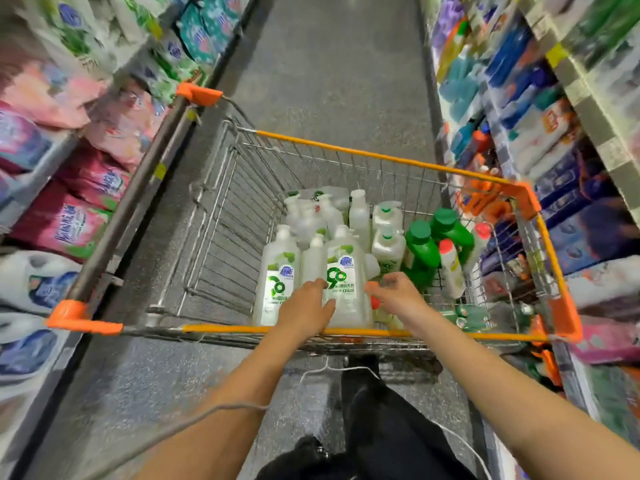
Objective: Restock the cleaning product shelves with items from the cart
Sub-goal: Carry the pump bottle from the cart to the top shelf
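Observation:
A wire cart (381, 155) with orange rims stands in the aisle in front of me. It holds several clear pump bottles with green-and-white labels, two green bottles (424, 249) and a white bottle with a red cap (452, 268). Both my arms reach over the near rim. My left hand (306, 311) lies with straight fingers against the front of a large clear bottle (344, 278). My right hand (398, 294) hovers just right of that bottle, fingers loosely spread, beside a small orange-capped item that is partly hidden.
Shelves (540, 109) of blue, white and orange cleaning bottles run along the right. Bags of detergent (65, 226) in pink, white and green fill the left shelves. Grey floor (329, 64) stretches beyond the cart. The cart's handle bar (135, 199) angles toward the left shelves.

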Action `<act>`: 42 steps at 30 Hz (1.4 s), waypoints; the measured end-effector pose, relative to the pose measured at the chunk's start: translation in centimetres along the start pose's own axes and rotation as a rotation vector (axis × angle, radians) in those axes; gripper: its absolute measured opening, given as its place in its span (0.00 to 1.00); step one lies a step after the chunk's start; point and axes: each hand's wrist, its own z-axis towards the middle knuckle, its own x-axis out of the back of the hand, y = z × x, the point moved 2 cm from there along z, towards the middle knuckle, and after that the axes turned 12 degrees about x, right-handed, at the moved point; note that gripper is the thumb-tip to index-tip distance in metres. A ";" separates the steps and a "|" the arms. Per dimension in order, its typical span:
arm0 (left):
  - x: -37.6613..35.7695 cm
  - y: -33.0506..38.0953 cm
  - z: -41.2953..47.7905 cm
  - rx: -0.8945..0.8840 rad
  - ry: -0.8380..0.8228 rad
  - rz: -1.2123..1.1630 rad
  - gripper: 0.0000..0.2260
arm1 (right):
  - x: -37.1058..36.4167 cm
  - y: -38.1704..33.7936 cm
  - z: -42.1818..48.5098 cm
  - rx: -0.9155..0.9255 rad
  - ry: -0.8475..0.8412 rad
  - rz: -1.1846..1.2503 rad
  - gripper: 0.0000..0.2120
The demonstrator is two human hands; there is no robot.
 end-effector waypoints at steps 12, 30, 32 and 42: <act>-1.6 0.6 6.4 0.299 -0.224 -0.215 0.18 | -3.9 6.5 10.2 -0.212 -0.156 0.049 0.54; -2.4 -0.1 6.0 0.490 -0.306 -0.595 0.17 | -5.4 3.9 8.0 -0.264 0.013 0.244 0.14; -2.1 -0.2 5.9 0.487 -0.303 -0.645 0.17 | -5.1 3.5 7.8 -0.250 0.022 0.278 0.10; 2.1 1.4 4.9 0.313 -0.291 -1.185 0.20 | -3.4 -2.6 6.9 -0.013 -0.087 0.462 0.27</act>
